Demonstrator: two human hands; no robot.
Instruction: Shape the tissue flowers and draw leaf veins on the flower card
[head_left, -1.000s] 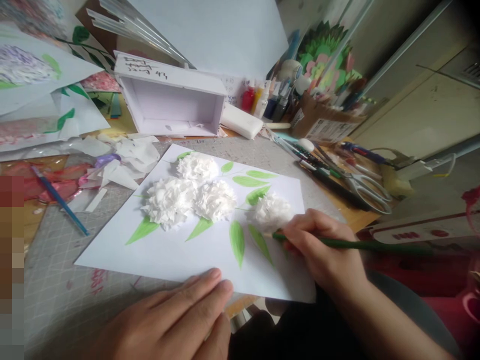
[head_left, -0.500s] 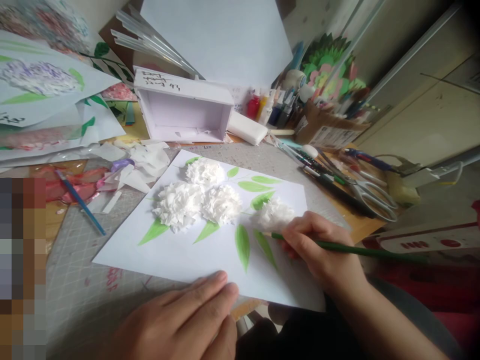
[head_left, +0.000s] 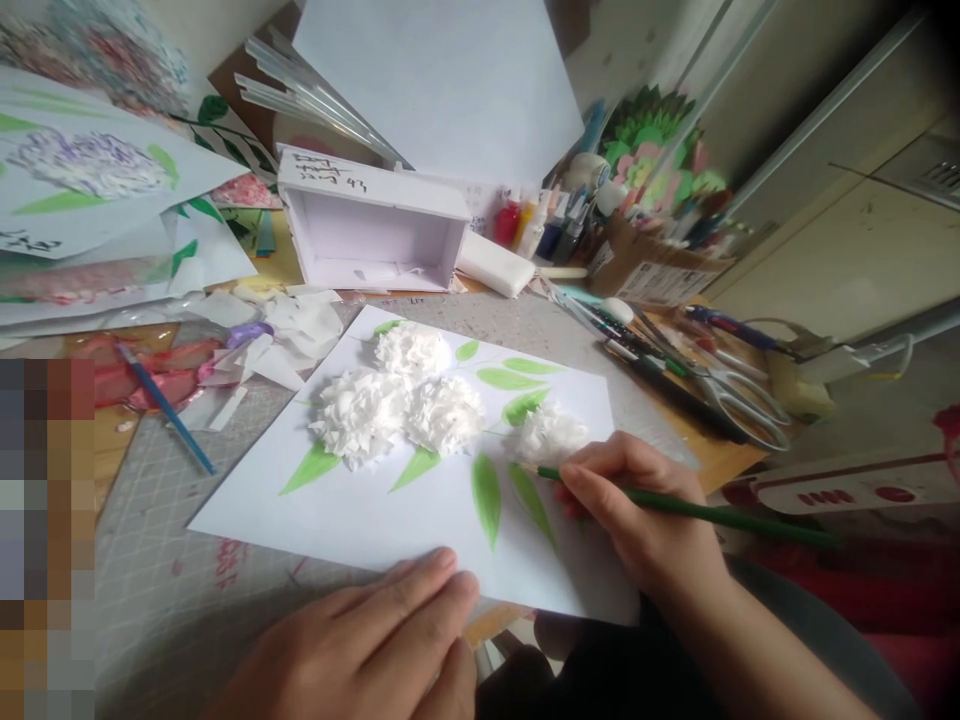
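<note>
My right hand (head_left: 637,500) grips a green pencil (head_left: 697,508) in a writing hold. The pencil's tip touches or hovers just over the white paper sheet (head_left: 300,525), by the top of a green leaf (head_left: 534,500) below the rightmost white paper flower (head_left: 551,432). Three more white paper flowers, one of them the large left one (head_left: 360,415), are clustered on the sheet's left half, with several green leaves around them. Flat along the sheet's near edge lies my left hand (head_left: 382,630), fingers stretched out, holding nothing.
Under the sheet is a grey cutting mat (head_left: 150,540). A white open box (head_left: 375,235) stands behind. Paper scraps (head_left: 300,325) and a blue brush (head_left: 165,410) lie left. Scissors (head_left: 742,405) and other tools are at the right, near a cardboard box (head_left: 652,265) of pens.
The whole view has shifted slightly. The pencil tip stays near the same leaf, and the right hand has barely moved. My left hand rests as before.
</note>
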